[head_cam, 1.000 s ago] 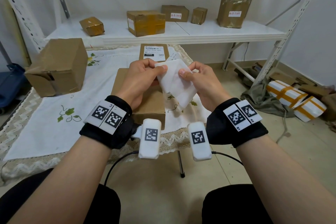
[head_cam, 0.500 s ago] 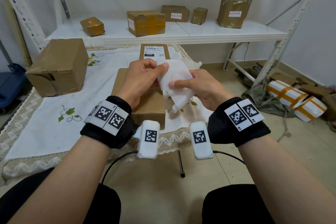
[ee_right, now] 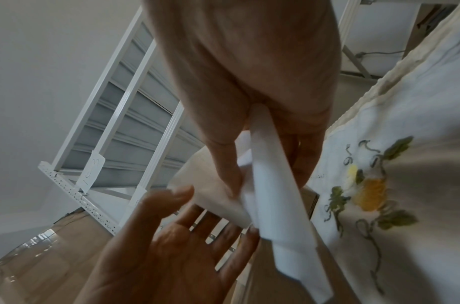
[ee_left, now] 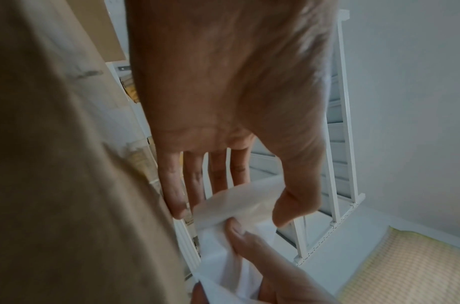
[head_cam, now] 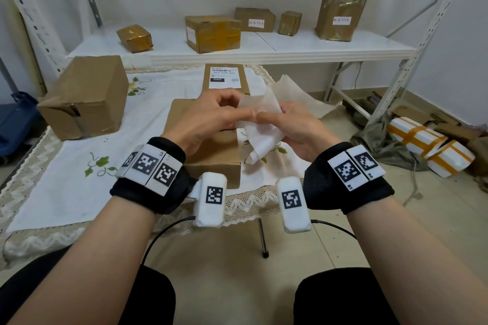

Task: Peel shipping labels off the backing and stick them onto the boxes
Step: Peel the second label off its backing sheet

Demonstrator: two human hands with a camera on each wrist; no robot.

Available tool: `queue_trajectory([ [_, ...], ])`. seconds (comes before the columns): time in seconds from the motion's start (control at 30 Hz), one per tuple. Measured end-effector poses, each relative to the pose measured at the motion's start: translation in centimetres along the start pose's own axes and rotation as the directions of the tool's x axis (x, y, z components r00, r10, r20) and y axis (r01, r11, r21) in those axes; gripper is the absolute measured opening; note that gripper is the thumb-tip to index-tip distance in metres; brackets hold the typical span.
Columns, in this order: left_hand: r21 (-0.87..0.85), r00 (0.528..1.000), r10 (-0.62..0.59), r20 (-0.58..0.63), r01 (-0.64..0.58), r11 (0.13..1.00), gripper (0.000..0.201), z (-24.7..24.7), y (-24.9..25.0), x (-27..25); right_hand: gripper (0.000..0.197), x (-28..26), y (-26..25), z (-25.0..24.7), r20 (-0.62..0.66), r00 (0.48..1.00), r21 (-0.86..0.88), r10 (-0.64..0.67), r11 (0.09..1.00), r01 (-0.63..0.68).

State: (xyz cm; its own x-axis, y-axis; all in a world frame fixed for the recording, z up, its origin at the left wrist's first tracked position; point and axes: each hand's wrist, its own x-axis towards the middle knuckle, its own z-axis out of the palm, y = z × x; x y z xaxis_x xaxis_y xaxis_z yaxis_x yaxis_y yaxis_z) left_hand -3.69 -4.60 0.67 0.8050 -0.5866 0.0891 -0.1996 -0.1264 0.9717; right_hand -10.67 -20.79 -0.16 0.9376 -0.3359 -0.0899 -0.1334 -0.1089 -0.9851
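My right hand (head_cam: 266,119) pinches a white shipping label (head_cam: 261,140) between thumb and fingers, and the label hangs down curled. Its thin, translucent backing (head_cam: 261,103) stands partly peeled away above the pinch. The left hand (head_cam: 237,105) hovers beside the sheet with its fingers straight and spread, and its thumb tip is at the backing's edge. The right wrist view shows the left palm open below the backing (ee_right: 205,181) and the label (ee_right: 283,216). Under both hands lies an unlabelled brown box (head_cam: 211,155). Behind it is a box with a printed label (head_cam: 224,79).
A large brown box (head_cam: 87,97) stands on the embroidered tablecloth (head_cam: 66,187) at the left. A loose backing sheet (head_cam: 298,90) lies near the table's right edge. Several taped boxes sit on the white shelf (head_cam: 264,50) behind. Wrapped parcels (head_cam: 433,150) lie on the floor at right.
The left hand has let go of the sheet's top corner and opened its fingers. The right hand has shifted its pinch towards the middle, and the backing now stands apart from the label.
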Motion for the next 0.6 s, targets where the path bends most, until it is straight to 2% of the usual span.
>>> queue_trajectory([
  [0.13,0.06,0.999,0.035,-0.022,-0.033,0.998,0.025,-0.12,-0.32,0.03,0.012,0.1,-0.15,0.08,0.015,1.0,0.029,-0.013,0.999,0.013],
  [0.3,0.119,0.995,0.053,-0.088,-0.043,0.992,0.022,-0.12,-0.66,0.16,0.002,0.26,-0.04,0.1,0.01,1.0,0.032,-0.019,0.999,0.018],
  [0.47,0.083,0.99,0.037,-0.135,-0.026,0.996,0.025,-0.11,-0.84,0.31,0.026,0.36,0.07,-0.28,-0.013,0.999,0.014,-0.033,0.999,0.033],
  [0.6,0.09,0.985,0.024,-0.168,-0.008,0.996,0.02,-0.18,-0.87,0.42,0.03,0.55,0.15,-0.44,-0.031,0.999,-0.008,-0.039,0.999,0.039],
])
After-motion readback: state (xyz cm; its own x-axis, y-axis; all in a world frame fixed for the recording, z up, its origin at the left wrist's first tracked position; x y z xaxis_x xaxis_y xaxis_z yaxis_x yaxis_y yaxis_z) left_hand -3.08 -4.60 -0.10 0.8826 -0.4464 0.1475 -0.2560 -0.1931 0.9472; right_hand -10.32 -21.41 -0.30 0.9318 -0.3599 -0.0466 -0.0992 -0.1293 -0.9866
